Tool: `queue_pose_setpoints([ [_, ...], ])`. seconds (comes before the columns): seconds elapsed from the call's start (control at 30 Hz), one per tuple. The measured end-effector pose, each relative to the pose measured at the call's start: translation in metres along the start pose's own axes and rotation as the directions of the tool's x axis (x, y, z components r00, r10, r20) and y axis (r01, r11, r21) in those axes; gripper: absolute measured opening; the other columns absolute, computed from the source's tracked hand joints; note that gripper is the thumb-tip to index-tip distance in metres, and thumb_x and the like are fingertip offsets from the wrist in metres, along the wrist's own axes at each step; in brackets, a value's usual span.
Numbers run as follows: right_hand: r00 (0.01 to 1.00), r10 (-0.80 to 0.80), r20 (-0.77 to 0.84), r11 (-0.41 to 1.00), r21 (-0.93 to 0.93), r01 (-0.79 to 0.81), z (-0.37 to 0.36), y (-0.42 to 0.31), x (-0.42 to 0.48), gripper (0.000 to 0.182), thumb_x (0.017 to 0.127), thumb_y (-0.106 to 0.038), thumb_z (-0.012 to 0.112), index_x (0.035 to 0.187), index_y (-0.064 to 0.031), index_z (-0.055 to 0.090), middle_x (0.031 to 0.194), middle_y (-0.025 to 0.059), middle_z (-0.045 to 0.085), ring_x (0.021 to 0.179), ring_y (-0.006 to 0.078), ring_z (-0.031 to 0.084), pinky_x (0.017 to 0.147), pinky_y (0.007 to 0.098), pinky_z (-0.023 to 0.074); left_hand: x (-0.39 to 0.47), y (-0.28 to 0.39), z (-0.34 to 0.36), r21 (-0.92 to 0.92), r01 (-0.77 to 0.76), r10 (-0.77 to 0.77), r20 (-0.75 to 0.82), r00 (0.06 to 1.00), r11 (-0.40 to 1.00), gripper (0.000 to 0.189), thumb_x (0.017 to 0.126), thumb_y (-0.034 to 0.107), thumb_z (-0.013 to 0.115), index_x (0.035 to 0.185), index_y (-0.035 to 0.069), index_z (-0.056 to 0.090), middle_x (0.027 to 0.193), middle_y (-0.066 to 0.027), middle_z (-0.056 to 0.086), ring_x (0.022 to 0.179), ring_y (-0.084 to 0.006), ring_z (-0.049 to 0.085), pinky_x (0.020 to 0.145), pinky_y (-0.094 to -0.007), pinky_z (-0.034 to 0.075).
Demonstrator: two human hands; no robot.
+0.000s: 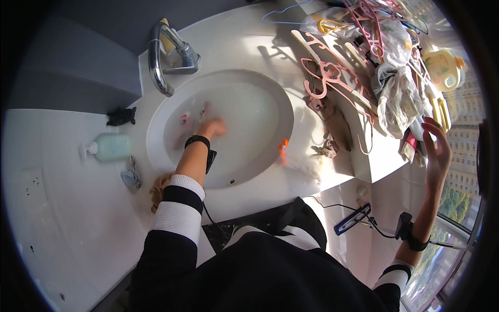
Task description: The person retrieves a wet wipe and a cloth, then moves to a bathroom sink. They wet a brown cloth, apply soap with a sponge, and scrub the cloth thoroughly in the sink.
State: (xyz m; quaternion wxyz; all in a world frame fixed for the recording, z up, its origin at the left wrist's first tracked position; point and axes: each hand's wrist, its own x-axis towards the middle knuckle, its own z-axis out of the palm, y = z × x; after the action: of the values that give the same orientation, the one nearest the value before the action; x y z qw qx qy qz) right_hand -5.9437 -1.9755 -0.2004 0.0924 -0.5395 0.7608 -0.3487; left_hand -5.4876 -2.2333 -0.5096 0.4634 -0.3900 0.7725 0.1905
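Observation:
My left hand reaches into an oval white washbasin filled with cloudy water. Its fingers are partly under the surface, so what they hold, if anything, is hidden. Beside it, a pinkish item with red spots shows dimly in the water. Far to the right, my right hand is raised with fingers apart and nothing visible in it. It is nearest to a heap of white and grey cloths on the ledge. Pink plastic hangers lie left of that heap.
A chrome faucet arches over the basin's back left. A pump bottle stands left of the basin. An orange item sits on its right rim, near a brown cloth. A yellow detergent jug stands by the window.

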Motion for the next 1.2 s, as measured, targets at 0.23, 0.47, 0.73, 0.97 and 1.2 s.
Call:
queue_pose_setpoints([
  [0.23,0.995,-0.102,0.021,0.994,0.038,0.101,0.025,-0.030,0.010,0.020,0.090,-0.012,0.059,0.106,-0.0017,0.066,0.120,0.0119,0.060,0.113,0.0209,0.054,0.098,0.0355,0.0411,-0.035,-0.027,0.007,-0.494,-0.071,0.016,-0.116,0.993,0.867,0.056,0.075,0.012,0.061,0.125,-0.007,0.044,0.120,-0.0256,0.056,0.109,-0.0344,0.056,0.087,-0.0452,0.044],
  [0.47,0.962,-0.214,0.169,0.941,0.298,0.157,0.075,-0.055,0.005,0.019,0.090,-0.011,0.059,0.105,-0.0019,0.066,0.118,0.0102,0.060,0.113,0.0197,0.054,0.097,0.0336,0.0420,-0.211,-0.066,0.034,-0.528,-0.038,0.008,-0.059,0.998,0.848,0.073,0.074,0.030,0.074,0.130,-0.001,0.039,0.133,-0.0218,0.046,0.120,-0.0338,0.048,0.097,-0.0385,0.041],
  [0.73,0.874,-0.316,0.369,0.835,0.545,0.071,0.133,-0.120,-0.020,0.016,0.089,-0.008,0.060,0.101,0.0017,0.065,0.112,0.0096,0.059,0.106,0.0172,0.057,0.094,0.0305,0.0440,-0.273,-0.054,0.152,-0.598,0.146,-0.307,-0.175,0.936,0.788,0.058,0.070,-0.005,0.060,0.126,-0.001,0.046,0.121,-0.0160,0.058,0.112,-0.0312,0.056,0.091,-0.0370,0.045],
  [0.97,0.711,-0.374,0.595,0.828,0.560,-0.034,0.180,-0.163,-0.046,0.021,0.086,-0.012,0.065,0.104,-0.0018,0.064,0.108,0.0073,0.062,0.104,0.0204,0.058,0.095,0.0362,0.0459,-0.326,-0.057,0.095,-0.887,-0.443,-0.248,-0.403,0.881,-0.130,0.063,0.076,-0.012,0.051,0.136,0.002,0.040,0.127,-0.0076,0.053,0.116,-0.0185,0.053,0.098,-0.0322,0.041],
  [1.2,0.561,-0.550,0.619,0.725,0.687,-0.046,0.283,-0.170,-0.071,0.090,0.070,-0.034,0.082,0.140,-0.0058,0.032,0.130,0.0202,0.041,0.121,0.0319,0.043,0.103,0.0418,0.0358,-0.282,-0.040,0.056,-0.511,-0.660,-0.168,-0.707,0.687,-0.550,0.057,0.084,0.000,0.048,0.139,0.003,0.035,0.133,-0.0119,0.049,0.118,-0.0236,0.053,0.101,-0.0380,0.044],
])
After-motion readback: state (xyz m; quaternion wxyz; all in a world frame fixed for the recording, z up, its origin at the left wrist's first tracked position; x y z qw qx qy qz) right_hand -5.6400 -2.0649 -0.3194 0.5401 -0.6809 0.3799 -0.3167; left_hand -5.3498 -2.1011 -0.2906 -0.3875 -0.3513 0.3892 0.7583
